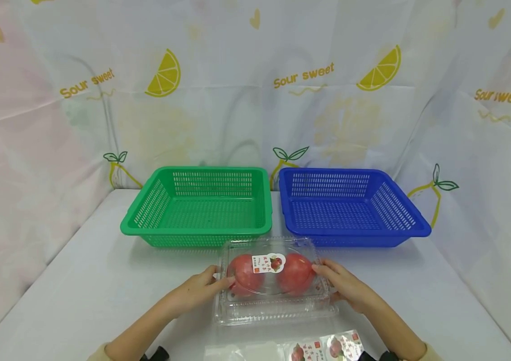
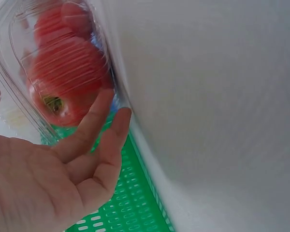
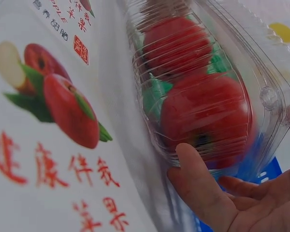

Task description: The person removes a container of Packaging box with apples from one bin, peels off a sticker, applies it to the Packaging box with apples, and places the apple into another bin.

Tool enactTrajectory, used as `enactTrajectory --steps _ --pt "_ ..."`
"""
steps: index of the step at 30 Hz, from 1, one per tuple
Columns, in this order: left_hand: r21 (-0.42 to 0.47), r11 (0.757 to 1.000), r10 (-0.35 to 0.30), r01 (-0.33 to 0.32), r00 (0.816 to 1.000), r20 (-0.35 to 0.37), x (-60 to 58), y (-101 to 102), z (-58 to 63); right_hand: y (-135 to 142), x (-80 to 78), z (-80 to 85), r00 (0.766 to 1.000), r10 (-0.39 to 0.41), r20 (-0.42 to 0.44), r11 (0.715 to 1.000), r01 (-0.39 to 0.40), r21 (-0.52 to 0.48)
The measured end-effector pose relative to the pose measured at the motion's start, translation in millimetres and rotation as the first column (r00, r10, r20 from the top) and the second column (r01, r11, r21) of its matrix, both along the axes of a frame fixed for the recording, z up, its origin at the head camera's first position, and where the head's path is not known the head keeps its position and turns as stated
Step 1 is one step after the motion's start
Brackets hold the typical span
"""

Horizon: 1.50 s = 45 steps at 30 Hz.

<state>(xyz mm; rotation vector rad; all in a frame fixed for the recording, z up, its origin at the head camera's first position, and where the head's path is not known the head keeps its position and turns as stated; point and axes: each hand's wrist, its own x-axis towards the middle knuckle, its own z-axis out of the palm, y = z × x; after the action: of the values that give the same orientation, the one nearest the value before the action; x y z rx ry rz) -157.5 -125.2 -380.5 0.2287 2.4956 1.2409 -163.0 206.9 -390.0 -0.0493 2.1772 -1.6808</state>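
Note:
A clear plastic clamshell box (image 1: 278, 301) holding red apples (image 1: 247, 275) sits in front of two baskets. On its lid is a white label (image 1: 269, 263) with a fruit picture. My left hand (image 1: 201, 290) grips the box's left end, thumb on top. At the right end, my right hand (image 1: 345, 283) grips it the same way. The left wrist view shows the fingers (image 2: 104, 121) bent along the plastic beside an apple (image 2: 67, 82). In the right wrist view, a fingertip (image 3: 186, 154) lies against the box near another apple (image 3: 208, 118).
Behind the box stand a green basket (image 1: 196, 236) on the left and a blue basket (image 1: 354, 240) on the right. A sheet of apple labels (image 1: 323, 347) lies at the near edge of the white table (image 1: 79, 301). A printed cloth (image 1: 237, 115) hangs at the back.

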Motion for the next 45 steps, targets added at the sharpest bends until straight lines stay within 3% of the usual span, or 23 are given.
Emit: enactTrajectory --steps 9,16,29,39,45 --pt "0.042 0.999 -0.008 0.007 0.999 0.042 0.3 -2.9 -2.8 -0.1 -0.9 1.0 0.999 0.035 -0.007 0.999 -0.035 0.002" --pt "0.054 0.997 -0.061 0.058 0.997 0.048 1.0 -4.2 -4.8 -2.6 0.5 2.5 1.0 0.006 0.004 1.0 -0.007 0.023" --pt "-0.066 0.993 -0.096 0.094 0.995 -0.026 6.7 -6.4 2.9 -0.8 5.7 3.0 0.997 0.069 -0.018 0.998 -0.069 0.005" --pt "-0.013 0.996 -0.093 0.094 0.995 0.029 8.2 -10.0 7.7 -2.8 9.7 2.7 0.996 0.085 -0.04 0.996 -0.085 -0.012" --pt "0.018 0.995 -0.099 0.099 0.995 0.013 10.0 -12.8 10.4 -3.1 11.6 3.2 0.994 0.093 -0.05 0.995 -0.094 -0.031"
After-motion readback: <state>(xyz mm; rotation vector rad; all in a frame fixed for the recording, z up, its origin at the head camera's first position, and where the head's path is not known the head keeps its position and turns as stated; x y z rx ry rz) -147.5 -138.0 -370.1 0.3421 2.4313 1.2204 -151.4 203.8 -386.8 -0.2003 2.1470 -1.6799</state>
